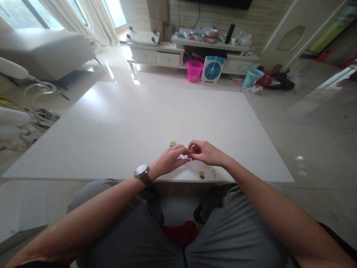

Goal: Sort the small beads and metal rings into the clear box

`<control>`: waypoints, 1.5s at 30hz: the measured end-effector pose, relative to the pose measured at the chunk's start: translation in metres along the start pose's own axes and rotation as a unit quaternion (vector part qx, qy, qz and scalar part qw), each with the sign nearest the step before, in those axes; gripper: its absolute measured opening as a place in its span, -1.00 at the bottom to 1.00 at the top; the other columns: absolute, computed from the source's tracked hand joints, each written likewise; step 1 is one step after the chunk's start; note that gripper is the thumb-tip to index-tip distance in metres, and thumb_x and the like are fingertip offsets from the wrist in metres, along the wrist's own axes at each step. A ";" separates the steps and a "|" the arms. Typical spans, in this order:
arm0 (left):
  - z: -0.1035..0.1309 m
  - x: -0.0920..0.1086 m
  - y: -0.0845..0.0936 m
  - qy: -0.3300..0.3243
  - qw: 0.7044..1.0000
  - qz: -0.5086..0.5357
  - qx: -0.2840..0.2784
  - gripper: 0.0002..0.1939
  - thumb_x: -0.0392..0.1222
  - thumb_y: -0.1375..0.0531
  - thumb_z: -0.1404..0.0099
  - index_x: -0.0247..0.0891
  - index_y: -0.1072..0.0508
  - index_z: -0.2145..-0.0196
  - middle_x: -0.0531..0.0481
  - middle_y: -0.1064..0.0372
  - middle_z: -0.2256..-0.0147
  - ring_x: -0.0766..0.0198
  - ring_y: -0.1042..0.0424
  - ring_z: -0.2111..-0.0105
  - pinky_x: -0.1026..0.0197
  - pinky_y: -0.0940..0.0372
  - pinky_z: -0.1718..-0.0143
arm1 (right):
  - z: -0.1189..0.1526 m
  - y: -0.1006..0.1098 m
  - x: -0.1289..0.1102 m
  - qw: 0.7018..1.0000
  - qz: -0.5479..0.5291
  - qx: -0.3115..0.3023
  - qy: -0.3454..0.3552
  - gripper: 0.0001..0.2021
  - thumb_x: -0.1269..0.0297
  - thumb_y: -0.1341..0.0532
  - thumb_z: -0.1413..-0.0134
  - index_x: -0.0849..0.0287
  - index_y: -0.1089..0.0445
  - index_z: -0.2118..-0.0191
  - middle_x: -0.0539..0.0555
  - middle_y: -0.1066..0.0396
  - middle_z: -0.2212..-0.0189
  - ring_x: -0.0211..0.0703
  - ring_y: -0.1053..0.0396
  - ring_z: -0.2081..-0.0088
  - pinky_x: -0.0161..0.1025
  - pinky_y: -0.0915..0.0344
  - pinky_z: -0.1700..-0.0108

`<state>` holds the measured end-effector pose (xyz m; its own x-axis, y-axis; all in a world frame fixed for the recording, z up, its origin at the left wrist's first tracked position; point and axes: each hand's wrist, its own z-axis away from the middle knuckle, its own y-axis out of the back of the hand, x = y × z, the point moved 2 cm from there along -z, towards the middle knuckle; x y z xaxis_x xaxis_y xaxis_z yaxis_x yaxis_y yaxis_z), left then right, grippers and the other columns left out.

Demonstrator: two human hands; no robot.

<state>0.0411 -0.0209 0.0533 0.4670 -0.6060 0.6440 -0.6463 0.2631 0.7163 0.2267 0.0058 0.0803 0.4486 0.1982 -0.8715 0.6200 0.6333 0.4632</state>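
My left hand (172, 159), with a watch (141, 171) on its wrist, curves its thumb and fingers toward the fingertips of my right hand (206, 152). The two hands meet just above the white table near its front edge. My right thumb and fingers are pinched together; whatever is between the fingertips is too small to name. A bit of pink (179, 158) shows within the curve of my left hand. Behind that hand lie small multicoloured pieces (172, 143). Closer to me are a yellow and blue cartoon figure (202, 174) and a small silvery piece (214, 173).
The white table (134, 123) spans the view, its front edge at my lap. Beyond it stand a pink basket (194, 71), a blue and white fan (213, 69), a light blue basket (252, 77) and a low cabinet (169, 58) with dishes. A grey sofa (50, 52) is at left.
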 end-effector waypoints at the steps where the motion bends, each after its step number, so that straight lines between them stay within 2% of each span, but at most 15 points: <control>1: 0.000 0.000 -0.001 -0.004 1.000 0.000 0.000 -0.83 -0.09 -0.14 -0.41 -0.23 -0.43 0.17 -0.07 -0.41 0.22 0.25 -0.39 0.22 0.21 -0.30 0.21 | -0.001 -0.002 0.000 1.000 0.005 -0.002 0.005 -0.88 0.30 -0.22 -0.13 0.18 -0.33 0.21 0.02 -0.53 0.39 -0.24 -0.45 0.34 -0.32 -0.28 0.26; 5: 0.000 -0.007 0.000 0.007 1.000 -0.008 0.018 -0.80 -0.10 -0.13 -0.42 -0.24 -0.48 0.24 -0.05 -0.41 0.29 0.29 -0.38 0.28 0.25 -0.29 0.26 | -0.003 -0.003 0.002 0.998 0.054 0.018 0.016 -0.85 0.27 -0.22 -0.15 0.18 -0.35 0.18 0.02 -0.52 0.38 -0.25 -0.44 0.35 -0.33 -0.28 0.27; 10: -0.003 -0.030 0.011 0.078 0.995 -0.021 0.056 -0.84 -0.18 -0.16 -0.36 -0.25 -0.53 0.24 -0.04 -0.43 0.29 0.33 -0.39 0.36 0.28 -0.28 0.30 | -0.001 0.010 0.004 0.983 0.153 0.094 0.020 -0.81 0.33 -0.22 -0.15 0.16 -0.36 0.10 0.02 -0.52 0.37 -0.25 -0.44 0.35 -0.33 -0.29 0.26; 17: 0.001 -0.052 0.016 0.166 0.981 -0.099 -0.014 -0.89 -0.21 -0.23 -0.22 -0.26 -0.50 0.44 0.01 -0.43 0.47 0.31 -0.35 0.47 0.26 -0.19 0.39 | 0.005 0.016 0.008 0.958 0.270 0.093 0.019 -0.80 0.35 -0.21 -0.16 0.14 -0.40 0.08 0.05 -0.54 0.31 -0.21 -0.44 0.34 -0.31 -0.26 0.27; 23: -0.001 -0.052 0.011 0.199 0.975 -0.088 -0.030 -0.89 -0.21 -0.22 -0.19 -0.28 -0.51 0.44 -0.02 -0.44 0.45 0.29 -0.36 0.45 0.26 -0.19 0.38 | 0.006 0.017 0.004 0.951 0.298 0.086 0.010 -0.77 0.32 -0.20 -0.16 0.13 -0.41 0.05 0.05 -0.55 0.26 -0.20 -0.45 0.31 -0.30 -0.25 0.25; 26: -0.002 -0.051 0.014 0.204 0.975 -0.075 -0.039 -0.83 -0.14 -0.20 -0.22 -0.27 -0.51 0.42 -0.03 -0.46 0.43 0.27 -0.37 0.43 0.26 -0.18 0.39 | 0.007 0.018 0.004 0.949 0.303 0.086 0.006 -0.77 0.34 -0.18 -0.18 0.11 -0.42 0.04 0.04 -0.55 0.26 -0.20 -0.45 0.30 -0.31 -0.24 0.24; 31: 0.001 -0.052 0.018 0.233 0.970 -0.044 -0.054 -0.75 -0.10 -0.10 -0.30 -0.25 -0.54 0.33 0.00 -0.45 0.46 0.28 -0.35 0.46 0.25 -0.13 0.41 | 0.006 0.025 0.016 0.945 0.313 0.093 -0.016 -0.77 0.33 -0.15 -0.20 0.10 -0.44 0.05 0.04 -0.55 0.28 -0.19 -0.45 0.28 -0.31 -0.23 0.23; 37: -0.001 -0.047 0.013 0.225 0.972 -0.019 -0.071 -0.75 -0.17 -0.10 -0.26 -0.28 -0.41 0.52 0.07 -0.30 0.59 0.34 -0.20 0.55 0.25 -0.02 0.48 | 0.007 0.035 0.028 0.939 0.328 0.105 -0.013 -0.80 0.34 -0.15 -0.18 0.12 -0.45 0.11 0.06 -0.54 0.19 -0.20 -0.44 0.27 -0.31 -0.24 0.23; 41: -0.002 -0.044 0.011 0.229 0.968 0.025 -0.100 -0.76 -0.18 -0.09 -0.25 -0.28 -0.43 0.52 0.05 -0.37 0.56 0.33 -0.28 0.53 0.27 -0.08 0.46 | 0.012 0.035 0.025 0.944 0.314 0.106 0.003 -0.82 0.35 -0.16 -0.17 0.14 -0.44 0.13 0.06 -0.52 0.17 -0.21 -0.42 0.29 -0.31 -0.25 0.23; 45: -0.002 -0.043 0.012 0.229 0.969 0.002 -0.089 -0.78 -0.18 -0.12 -0.23 -0.28 -0.47 0.49 0.03 -0.42 0.53 0.31 -0.31 0.51 0.26 -0.11 0.44 | 0.015 0.036 0.022 0.945 0.305 0.114 0.013 -0.83 0.34 -0.17 -0.16 0.15 -0.44 0.14 0.07 -0.49 0.14 -0.24 -0.41 0.34 -0.29 -0.26 0.20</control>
<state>0.0144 0.0095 0.0350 0.7096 -0.2179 0.6701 -0.5543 0.4144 0.7218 0.2685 0.0220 0.0801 0.7538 0.4947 -0.4326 0.3741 0.2181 0.9014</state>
